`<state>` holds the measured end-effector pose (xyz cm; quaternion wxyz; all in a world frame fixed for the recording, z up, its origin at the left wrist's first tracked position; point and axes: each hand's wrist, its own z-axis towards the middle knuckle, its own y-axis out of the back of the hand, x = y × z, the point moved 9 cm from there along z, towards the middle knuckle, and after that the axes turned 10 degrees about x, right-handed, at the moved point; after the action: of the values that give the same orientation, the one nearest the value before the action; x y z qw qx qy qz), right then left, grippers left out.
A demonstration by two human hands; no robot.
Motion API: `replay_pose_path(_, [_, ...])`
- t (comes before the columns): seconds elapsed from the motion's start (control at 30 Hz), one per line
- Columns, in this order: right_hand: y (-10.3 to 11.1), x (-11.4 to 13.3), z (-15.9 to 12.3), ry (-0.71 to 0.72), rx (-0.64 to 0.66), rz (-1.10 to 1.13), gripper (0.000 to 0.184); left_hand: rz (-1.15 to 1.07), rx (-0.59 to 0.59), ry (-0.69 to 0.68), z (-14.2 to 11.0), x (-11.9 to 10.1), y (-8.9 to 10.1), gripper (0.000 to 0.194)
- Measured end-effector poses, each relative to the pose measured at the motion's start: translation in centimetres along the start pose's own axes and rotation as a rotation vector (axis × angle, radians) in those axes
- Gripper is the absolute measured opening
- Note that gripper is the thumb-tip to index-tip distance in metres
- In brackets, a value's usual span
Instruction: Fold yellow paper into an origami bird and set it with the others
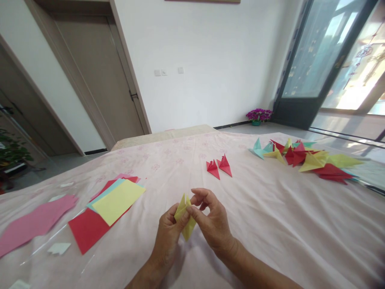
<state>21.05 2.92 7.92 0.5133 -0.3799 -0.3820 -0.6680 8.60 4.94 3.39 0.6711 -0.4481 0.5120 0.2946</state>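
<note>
Both my hands meet just above the pink tablecloth (270,224) near its front edge. My left hand (168,237) pinches the lower side of a small folded yellow paper (184,216). My right hand (212,222) pinches its upper edge with thumb and fingers curled. The paper is partly folded into a pointed shape, and part of it is hidden by my fingers.
A stack of flat paper sheets (111,204), yellow on top of teal and red, lies to the left. Pink sheets (33,222) lie further left. Two red folded pieces (219,166) sit ahead. A pile of several folded pieces (309,158) is at the far right.
</note>
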Motion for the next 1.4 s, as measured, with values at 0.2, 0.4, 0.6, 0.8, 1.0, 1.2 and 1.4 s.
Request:
replay_pose_path(0.2, [0.1, 0.2, -0.1, 0.027, 0.004, -0.054, 0.031, -0.036, -0.04, 0.001, 0.0, -0.1, -0.1, 0.035])
replay_pose_path(0.4, [-0.3, 0.6, 0.2, 0.012, 0.095, -0.087, 0.012, 0.001, 0.005, -0.003, 0.2, -0.8, -0.6, 0.032])
replay_pose_path(0.6, [-0.1, 1.2, 0.2, 0.018, 0.086, -0.143, 0.002, 0.027, 0.014, -0.017, 0.2, -0.9, -0.4, 0.032])
replay_pose_path(0.8, [0.0, 1.4, -0.2, 0.035, 0.05, -0.159, 0.008, 0.054, 0.024, -0.026, 0.2, -0.9, -0.2, 0.03])
replay_pose_path(1.0, [0.0, 1.6, -0.4, 0.05, 0.027, -0.177, 0.009, 0.043, 0.006, -0.015, 0.1, -0.4, -0.1, 0.032])
replay_pose_path(1.2, [0.1, 1.4, -0.3, 0.055, -0.001, -0.187, 0.012, 0.008, -0.059, -0.031, 0.2, 0.2, 0.2, 0.027])
replay_pose_path(1.4, [-0.2, 1.2, -0.2, 0.051, 0.055, -0.159, 0.006, 0.048, -0.059, -0.027, 0.0, -0.2, 0.4, 0.026])
